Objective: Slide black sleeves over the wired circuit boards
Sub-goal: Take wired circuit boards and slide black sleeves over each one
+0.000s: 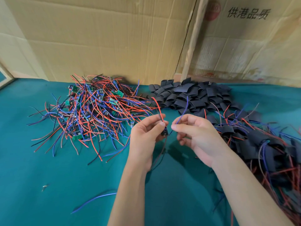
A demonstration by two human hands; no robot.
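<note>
Above the teal cloth [48, 160], our left hand [145, 137] pinches a small dark part [164, 131], possibly a sleeved board, with its red wire [157, 106]; our right hand [195, 136] pinches its blue wire [183, 111]. Left of the hands lies the wired-board heap [96, 110]; behind them, the black sleeves [192, 95]; right, the sleeved pile [268, 147].

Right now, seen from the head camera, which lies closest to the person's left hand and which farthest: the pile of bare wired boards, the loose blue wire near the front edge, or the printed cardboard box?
From the left hand:
1. Pile of bare wired boards, just to its left on the green cloth.
2. Loose blue wire, nearer the viewer, lower left.
3. Printed cardboard box, upright at the back right.
</note>
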